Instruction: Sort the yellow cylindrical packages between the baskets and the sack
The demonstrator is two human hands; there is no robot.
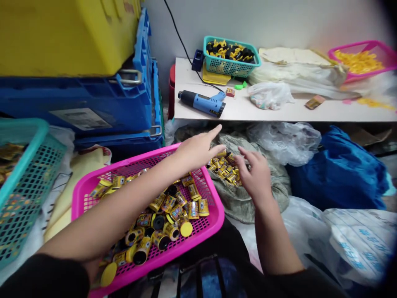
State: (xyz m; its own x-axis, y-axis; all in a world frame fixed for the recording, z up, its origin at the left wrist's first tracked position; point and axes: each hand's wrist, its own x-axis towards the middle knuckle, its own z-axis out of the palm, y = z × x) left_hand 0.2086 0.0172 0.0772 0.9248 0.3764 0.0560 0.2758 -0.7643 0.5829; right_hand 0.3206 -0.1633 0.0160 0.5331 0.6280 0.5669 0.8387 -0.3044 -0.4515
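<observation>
"What stands on your left?"

"A teal basket (31, 123) at the edge, then the pink basket (218, 211), with yellow tubs (193, 210) lying every which way in it. Its long side slants up to the right, and my left forearm (133, 198) crosses above it roughly along that line."

"And the hand at the end?"

"My left hand (197, 151) hangs over the basket's upper right corner. The forefinger points out straight, the thumb parted from it, with nothing that I can see between them; the fingers tucked underneath I can't make out."

"What comes next, going right?"

"The sack (245, 207), its mouth wide, with a pile of smaller-looking tubs (226, 167) inside. They sit between my hands, just below and right of my left thumb, and share no long axis."

"Which hand is nearer?"

"My right hand (257, 174), by a little. It's at the right edge of the pile, thumb and forefinger reaching left, fingers spread, nothing visible in them. Whether a fingertip touches I can't tell."
</observation>
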